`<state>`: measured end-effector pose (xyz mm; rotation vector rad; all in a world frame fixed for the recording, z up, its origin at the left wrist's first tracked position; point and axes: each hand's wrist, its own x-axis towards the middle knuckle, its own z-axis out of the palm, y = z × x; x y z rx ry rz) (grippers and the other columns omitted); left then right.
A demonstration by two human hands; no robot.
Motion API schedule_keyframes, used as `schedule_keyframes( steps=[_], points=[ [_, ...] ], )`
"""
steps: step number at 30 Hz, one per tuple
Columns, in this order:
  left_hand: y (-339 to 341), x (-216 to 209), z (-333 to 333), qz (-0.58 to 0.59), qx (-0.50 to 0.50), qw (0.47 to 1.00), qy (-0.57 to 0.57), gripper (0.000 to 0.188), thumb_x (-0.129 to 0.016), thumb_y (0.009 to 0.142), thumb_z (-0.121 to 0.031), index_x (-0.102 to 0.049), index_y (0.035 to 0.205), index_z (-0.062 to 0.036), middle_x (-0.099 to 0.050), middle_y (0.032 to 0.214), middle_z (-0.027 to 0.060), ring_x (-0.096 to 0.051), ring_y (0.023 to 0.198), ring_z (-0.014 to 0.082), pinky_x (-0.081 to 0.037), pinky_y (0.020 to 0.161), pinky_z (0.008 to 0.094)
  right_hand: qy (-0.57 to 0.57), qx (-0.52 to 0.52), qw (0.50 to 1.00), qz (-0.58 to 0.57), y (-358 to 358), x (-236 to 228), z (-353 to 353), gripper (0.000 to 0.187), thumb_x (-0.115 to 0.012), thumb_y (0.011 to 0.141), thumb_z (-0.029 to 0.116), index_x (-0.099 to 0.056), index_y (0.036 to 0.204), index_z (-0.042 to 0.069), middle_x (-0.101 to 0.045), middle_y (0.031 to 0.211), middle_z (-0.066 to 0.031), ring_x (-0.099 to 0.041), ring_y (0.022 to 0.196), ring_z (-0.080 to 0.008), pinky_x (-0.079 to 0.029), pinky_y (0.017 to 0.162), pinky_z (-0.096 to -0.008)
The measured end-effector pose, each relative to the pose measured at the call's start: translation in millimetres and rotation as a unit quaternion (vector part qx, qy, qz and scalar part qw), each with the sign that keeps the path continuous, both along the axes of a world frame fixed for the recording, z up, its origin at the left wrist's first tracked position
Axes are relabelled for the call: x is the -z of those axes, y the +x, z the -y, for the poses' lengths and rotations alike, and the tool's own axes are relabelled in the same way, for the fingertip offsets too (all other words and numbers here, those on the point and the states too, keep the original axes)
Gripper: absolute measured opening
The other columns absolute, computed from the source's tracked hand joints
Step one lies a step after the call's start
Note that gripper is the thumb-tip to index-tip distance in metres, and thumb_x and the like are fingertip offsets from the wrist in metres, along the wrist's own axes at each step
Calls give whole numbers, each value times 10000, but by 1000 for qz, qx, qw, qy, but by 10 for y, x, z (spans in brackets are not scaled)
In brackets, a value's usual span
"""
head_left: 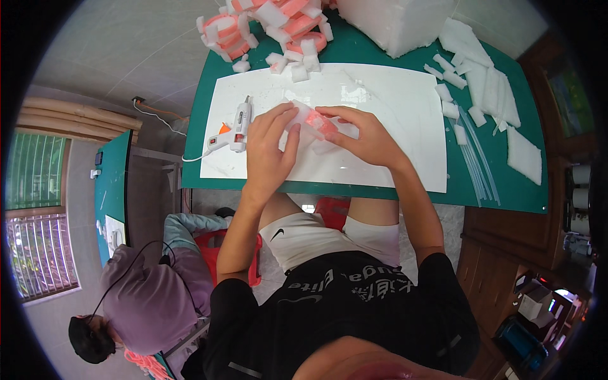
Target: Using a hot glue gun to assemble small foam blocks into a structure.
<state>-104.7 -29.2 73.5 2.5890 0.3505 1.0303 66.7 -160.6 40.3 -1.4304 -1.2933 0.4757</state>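
Over the white board, both my hands are closed around one small piece of pink and white foam. Thumb and fingers of my right hand grip its pink foam part. My left hand has its fingers bent round a white foam block joined to or pressed against the pink part; I cannot tell which. Some of the foam lies hidden behind the fingers. Just left of my left hand is a white glue gun, nozzle pointing away from me, its cable running off the table's left side.
Pink foam shapes with white blocks are heaped at the far side, beside a large white foam block. White foam sheets and clear glue sticks lie at the right on the green table. Another person sits at lower left.
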Motion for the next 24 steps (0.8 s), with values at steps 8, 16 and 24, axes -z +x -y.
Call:
schedule_keyframes(
  steps=[8,16,24],
  points=[
    [-59,-5,-184,38,29,994,-103,357,-668,871,-96,-614,1218,-30,-576,1299,129,-571,1150,286,-429,979,373,-97,-61,992,-56,49,79,33,526,-713,857,156,-555,1347,48,-630,1276,-154,-629,1117,-276,-480,997,-377],
    [36,135,-732,-39,11,904,-426,445,-520,1004,-309,-499,1360,-43,-594,1289,178,-556,1185,237,-395,1019,352,-104,-47,988,-102,54,89,31,423,-723,846,119,-631,1246,16,-684,1170,-144,-661,1058,-238,-505,962,-344],
    [40,81,-690,-146,61,870,-467,418,-573,987,-270,-534,1333,-40,-651,1222,165,-595,1075,174,-419,963,297,-113,-32,985,-125,19,124,21,378,-732,828,96,-669,1189,3,-710,1101,-140,-683,1012,-213,-523,932,-315]
  ],
)
